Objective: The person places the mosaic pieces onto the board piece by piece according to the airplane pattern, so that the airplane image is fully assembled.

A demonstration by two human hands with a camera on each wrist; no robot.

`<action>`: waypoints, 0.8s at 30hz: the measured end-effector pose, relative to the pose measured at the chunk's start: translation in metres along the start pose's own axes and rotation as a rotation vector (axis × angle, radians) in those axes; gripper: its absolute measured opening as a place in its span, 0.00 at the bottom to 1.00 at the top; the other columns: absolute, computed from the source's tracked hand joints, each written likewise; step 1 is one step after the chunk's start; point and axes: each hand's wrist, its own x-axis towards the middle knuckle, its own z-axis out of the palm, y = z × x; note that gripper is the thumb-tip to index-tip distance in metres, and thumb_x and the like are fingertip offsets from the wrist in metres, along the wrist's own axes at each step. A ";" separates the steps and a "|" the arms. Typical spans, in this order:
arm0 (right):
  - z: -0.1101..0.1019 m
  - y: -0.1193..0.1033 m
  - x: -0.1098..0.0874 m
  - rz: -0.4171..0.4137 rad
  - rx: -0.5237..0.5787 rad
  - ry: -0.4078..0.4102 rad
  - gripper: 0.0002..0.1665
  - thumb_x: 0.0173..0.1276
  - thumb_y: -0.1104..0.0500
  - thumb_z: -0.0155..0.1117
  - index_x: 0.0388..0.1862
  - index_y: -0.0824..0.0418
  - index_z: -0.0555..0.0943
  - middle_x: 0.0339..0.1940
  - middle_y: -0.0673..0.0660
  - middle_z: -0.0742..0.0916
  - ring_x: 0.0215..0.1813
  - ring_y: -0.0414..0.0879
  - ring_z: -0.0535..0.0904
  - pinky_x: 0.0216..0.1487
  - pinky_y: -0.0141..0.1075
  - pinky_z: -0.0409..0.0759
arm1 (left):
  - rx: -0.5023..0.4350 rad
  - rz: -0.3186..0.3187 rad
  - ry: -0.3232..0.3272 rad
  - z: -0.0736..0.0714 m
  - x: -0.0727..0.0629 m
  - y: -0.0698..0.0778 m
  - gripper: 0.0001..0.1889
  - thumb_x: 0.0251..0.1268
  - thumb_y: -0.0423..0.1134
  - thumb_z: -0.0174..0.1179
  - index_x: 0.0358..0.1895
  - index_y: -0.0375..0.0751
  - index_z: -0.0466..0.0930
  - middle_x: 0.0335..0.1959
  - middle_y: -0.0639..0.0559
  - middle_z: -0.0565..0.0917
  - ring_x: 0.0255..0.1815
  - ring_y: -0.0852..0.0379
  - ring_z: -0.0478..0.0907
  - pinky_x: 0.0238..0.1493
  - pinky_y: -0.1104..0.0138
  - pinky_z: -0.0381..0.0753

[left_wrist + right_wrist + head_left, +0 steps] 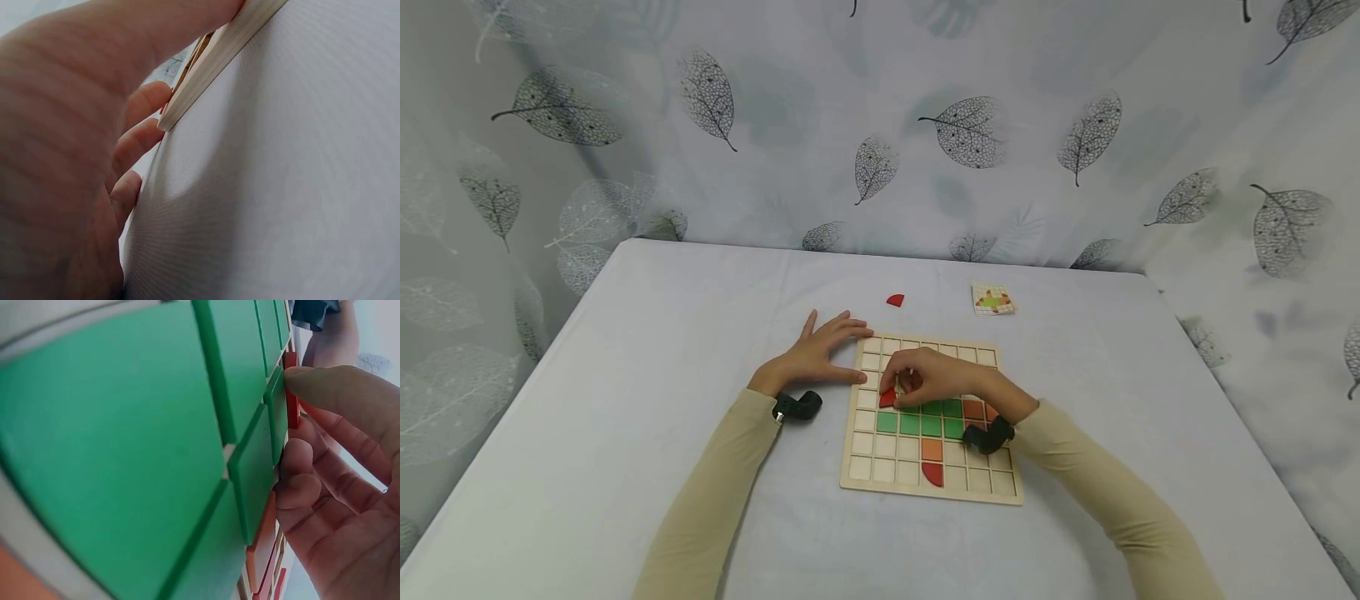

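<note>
My right hand (936, 377) pinches a red quarter-circle tile (887, 399) between thumb and fingers, low over the left part of the wooden grid board (861, 468). In the right wrist view the same red tile (292, 403) stands just past the green square tiles (119, 437), with the thumb against it. My left hand (820, 354) spreads along the board's left side, thumb and fingertips at its edge. The left wrist view shows its fingers (140, 140) at the board's corner. Part of the grid is hidden under my right hand.
Green squares (931, 426) fill the middle cells, with orange squares (932, 450) to the right and below. Another red quarter-circle (932, 474) lies in a lower cell. Beyond the board are a loose red quarter-circle (895, 300) and a pattern card (993, 299).
</note>
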 end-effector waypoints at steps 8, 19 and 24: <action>0.000 -0.001 0.001 0.031 -0.007 -0.032 0.12 0.63 0.60 0.71 0.45 0.61 0.83 0.40 0.53 0.82 0.32 0.37 0.74 0.33 0.28 0.75 | 0.001 0.009 0.004 0.001 0.000 -0.001 0.39 0.55 0.57 0.69 0.71 0.53 0.67 0.74 0.51 0.64 0.80 0.51 0.42 0.73 0.46 0.19; -0.001 -0.002 0.002 0.050 0.005 -0.028 0.11 0.63 0.61 0.71 0.43 0.61 0.83 0.36 0.53 0.82 0.30 0.37 0.72 0.32 0.28 0.73 | -0.004 0.007 0.006 0.000 0.000 -0.001 0.39 0.55 0.56 0.69 0.71 0.52 0.67 0.74 0.50 0.64 0.80 0.50 0.42 0.73 0.47 0.18; -0.001 -0.001 0.003 0.045 0.002 -0.021 0.08 0.64 0.61 0.69 0.42 0.61 0.84 0.35 0.53 0.83 0.30 0.36 0.72 0.32 0.28 0.73 | -0.007 0.004 0.002 0.000 0.000 0.000 0.39 0.55 0.56 0.69 0.71 0.53 0.66 0.74 0.51 0.63 0.80 0.51 0.42 0.74 0.48 0.18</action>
